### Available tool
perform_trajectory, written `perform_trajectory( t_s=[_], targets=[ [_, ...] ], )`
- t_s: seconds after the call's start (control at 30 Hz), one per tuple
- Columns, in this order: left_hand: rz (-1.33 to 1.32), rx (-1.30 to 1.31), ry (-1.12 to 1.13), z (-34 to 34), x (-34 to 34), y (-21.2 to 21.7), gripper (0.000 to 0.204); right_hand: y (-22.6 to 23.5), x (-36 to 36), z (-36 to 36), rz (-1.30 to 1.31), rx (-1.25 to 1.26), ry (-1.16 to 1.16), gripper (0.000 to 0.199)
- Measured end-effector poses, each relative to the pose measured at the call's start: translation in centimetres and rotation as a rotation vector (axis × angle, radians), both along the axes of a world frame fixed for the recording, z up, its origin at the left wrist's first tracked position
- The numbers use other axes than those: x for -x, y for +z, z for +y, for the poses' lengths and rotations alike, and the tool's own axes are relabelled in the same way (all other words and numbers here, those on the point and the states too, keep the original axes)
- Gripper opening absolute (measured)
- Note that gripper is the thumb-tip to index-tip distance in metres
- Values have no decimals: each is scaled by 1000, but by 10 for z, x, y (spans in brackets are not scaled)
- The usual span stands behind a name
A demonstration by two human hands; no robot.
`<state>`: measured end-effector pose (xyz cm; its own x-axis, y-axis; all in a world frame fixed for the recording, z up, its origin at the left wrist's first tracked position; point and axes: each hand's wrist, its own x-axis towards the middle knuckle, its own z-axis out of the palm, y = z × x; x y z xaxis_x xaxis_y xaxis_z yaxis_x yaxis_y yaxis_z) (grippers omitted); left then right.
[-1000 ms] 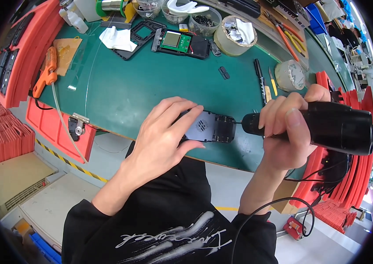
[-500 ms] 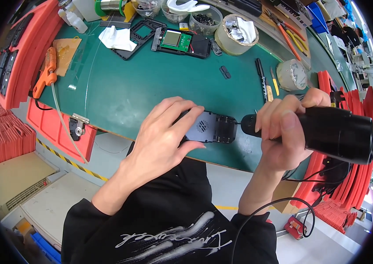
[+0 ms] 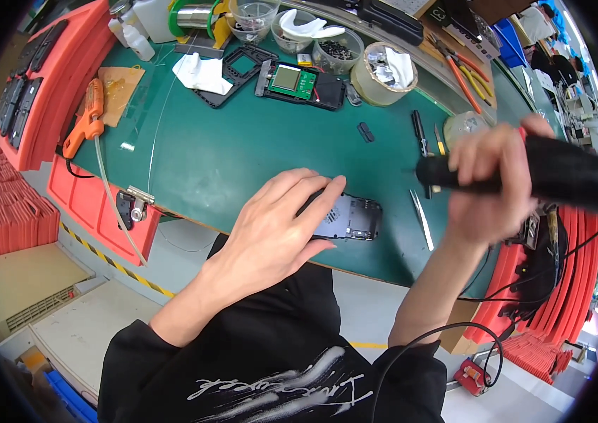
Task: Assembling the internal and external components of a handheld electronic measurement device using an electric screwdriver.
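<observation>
My left hand (image 3: 278, 218) is wrapped over the left part of a dark handheld device housing (image 3: 350, 218), which lies on the green mat by the near table edge. A round cluster of small holes and an open bay with metal contacts show on the housing; its left end is hidden under my fingers. My right hand (image 3: 493, 180), smeared by motion, grips a black corded electric screwdriver (image 3: 556, 173) in the air to the right. The screwdriver's nose points left and is apart from the housing. Metal tweezers (image 3: 422, 220) lie between the housing and my right forearm.
An opened device with a green circuit board (image 3: 292, 81) lies at the back, beside tubs and a white pot (image 3: 383, 74). An orange glue gun (image 3: 87, 120) rests at the left. Pliers (image 3: 465, 74), a black pen (image 3: 419, 130) and a small dark part (image 3: 365, 132) lie around the right.
The screwdriver has lifted off the housing's right end and moved up and right with my right hand, uncovering the tweezers. My left hand stays on the housing. The view has shifted slightly.
</observation>
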<state>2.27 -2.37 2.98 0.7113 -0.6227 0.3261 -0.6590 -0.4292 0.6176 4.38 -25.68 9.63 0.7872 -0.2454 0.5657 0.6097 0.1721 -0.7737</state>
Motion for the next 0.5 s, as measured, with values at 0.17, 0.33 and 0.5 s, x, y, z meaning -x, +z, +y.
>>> perform_trajectory(
  t_s=[0.17, 0.33, 0.5],
  targets=[
    [-31, -8, -8, -6, 1, -4, 76, -25, -37, -11, 73, 61, -293, 41],
    [-16, -3, -17, -2, 0, -7, 75, -22, -18, -4, 203, 366, -574, 43],
    [-3, 68, -59, 1, -2, -16, 75, -37, 93, -32, 696, 919, -671, 24]
  ],
)
